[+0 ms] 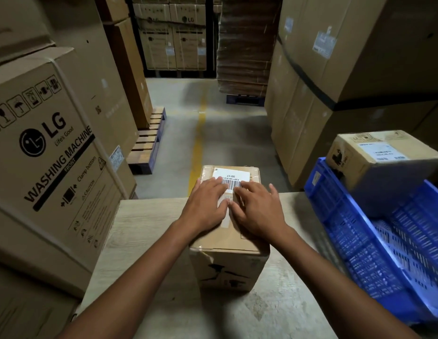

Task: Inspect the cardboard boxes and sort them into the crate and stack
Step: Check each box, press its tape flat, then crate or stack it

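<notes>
A small brown cardboard box [227,267] with a white barcode label stands on the light wooden table [144,241] in front of me. My left hand [205,204] and my right hand [257,209] both rest flat on its top, fingers straight, side by side over the taped seam. A blue plastic crate [384,253] sits tilted at the table's right. A second cardboard box [384,167] with a white label lies in the crate's far end.
A large washing machine carton [49,152] stands tight against the table's left. Tall cartons [335,81] wall in the right side. Beyond the table runs a concrete aisle with a yellow line [198,133], a wooden pallet [147,143] and more stacked cartons at the back.
</notes>
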Motion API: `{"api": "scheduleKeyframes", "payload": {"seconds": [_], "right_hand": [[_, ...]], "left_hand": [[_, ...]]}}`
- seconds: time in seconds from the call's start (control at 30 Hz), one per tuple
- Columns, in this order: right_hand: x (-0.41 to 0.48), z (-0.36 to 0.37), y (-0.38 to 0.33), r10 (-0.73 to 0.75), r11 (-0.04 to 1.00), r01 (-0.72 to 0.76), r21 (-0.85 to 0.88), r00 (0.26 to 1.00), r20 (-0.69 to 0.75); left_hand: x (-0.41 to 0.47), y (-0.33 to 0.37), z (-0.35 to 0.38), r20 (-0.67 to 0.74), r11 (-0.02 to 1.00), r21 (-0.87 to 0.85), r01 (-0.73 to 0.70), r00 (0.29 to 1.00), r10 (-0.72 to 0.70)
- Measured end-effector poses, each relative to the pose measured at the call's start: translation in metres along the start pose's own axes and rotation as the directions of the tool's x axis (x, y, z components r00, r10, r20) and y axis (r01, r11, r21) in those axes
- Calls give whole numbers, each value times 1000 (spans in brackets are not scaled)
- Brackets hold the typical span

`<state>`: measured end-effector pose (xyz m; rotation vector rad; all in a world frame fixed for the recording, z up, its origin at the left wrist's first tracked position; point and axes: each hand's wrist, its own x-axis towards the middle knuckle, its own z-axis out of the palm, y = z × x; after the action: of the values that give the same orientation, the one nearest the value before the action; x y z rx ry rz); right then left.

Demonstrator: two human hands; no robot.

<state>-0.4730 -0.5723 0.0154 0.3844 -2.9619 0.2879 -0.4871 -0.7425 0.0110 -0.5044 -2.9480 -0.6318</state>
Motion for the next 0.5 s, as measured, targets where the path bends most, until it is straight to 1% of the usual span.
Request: {"api": "scheduleKeyframes", "payload": {"seconds": [0.03, 0.1, 0.13, 0.17, 0.2, 0.23, 0.27, 0.3, 0.33, 0.37, 0.4, 0.43, 0.5], "right_hand": [[3, -1, 2, -3, 1000, 3, 16, 1000, -22], [5, -1, 1, 45, 992, -33, 126, 995, -94], [5, 0, 1, 109, 975, -84, 203, 988, -112], [3, 3, 1, 175, 950, -135, 282, 977, -120], [1, 6, 1, 254, 910, -209, 357, 964, -83], [-2, 13, 4, 324, 847, -277, 454, 946, -27], [-7, 16, 6, 393, 741, -361, 566, 917, 71], [-13, 18, 8, 441, 588, -424, 689, 882, 168], [-20, 20, 10, 451, 414, -457, 788, 854, 258], [-26, 24, 11, 408, 276, -428, 860, 863, 298], [-32, 24, 10, 357, 214, -379, 900, 888, 289], [-38, 22, 7, 311, 200, -324, 924, 916, 254], [-47, 15, 0, 281, 185, -248, 951, 941, 191]], "left_hand": [[0, 0, 1, -45, 999, -46, 4, 999, -6], [-3, -1, 5, -112, 988, -150, 46, 992, -63], [-4, -2, 7, -123, 974, -204, 98, 984, -125], [-6, -3, 7, -108, 945, -271, 181, 970, -217], [-8, -4, 6, -67, 889, -363, 280, 943, -325], [-10, -4, 3, -7, 796, -482, 367, 907, -422], [-14, -4, 1, 68, 665, -616, 423, 869, -490], [-19, -4, 0, 146, 521, -730, 442, 845, -514], [-26, -4, 0, 210, 402, -802, 442, 839, -502], [-32, -4, 1, 255, 309, -850, 426, 847, -466], [-39, -3, 2, 281, 236, -885, 402, 864, -419], [-45, -3, 1, 292, 187, -906, 379, 881, -371], [-55, 0, -1, 282, 128, -933, 335, 906, -316]]}}
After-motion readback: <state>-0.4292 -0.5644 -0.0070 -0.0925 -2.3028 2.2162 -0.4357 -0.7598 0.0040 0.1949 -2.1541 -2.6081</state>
